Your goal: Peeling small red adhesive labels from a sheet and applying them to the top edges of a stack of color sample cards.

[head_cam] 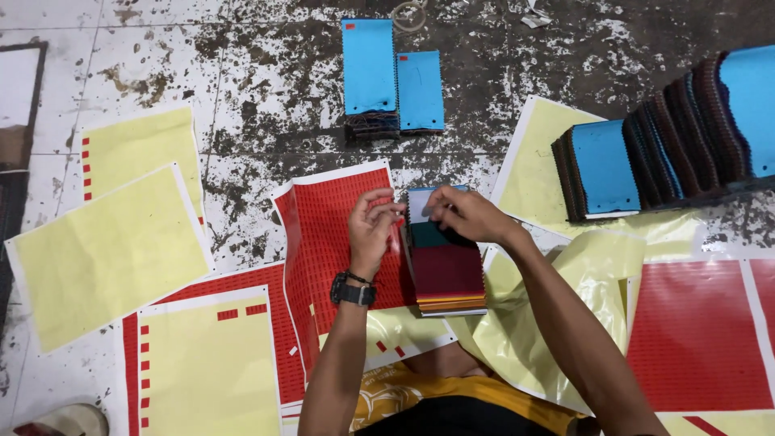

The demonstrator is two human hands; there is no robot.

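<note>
Both hands meet over a stack of fabric swatches (446,270) lying on the floor in front of the person, on red sheets. The right hand (462,211) pinches the top edge of the stack; the left hand (371,226), watch on its wrist, holds a small red sticker strip (395,234) between closed fingers. Around them, a stained tiled floor (258,97) is strewn with yellow sheets (105,250) and red sticker sheets (323,234). Blue-topped swatch piles (391,85) sit farther off. A long row of swatches (686,129) is cut off at the right edge.
</note>
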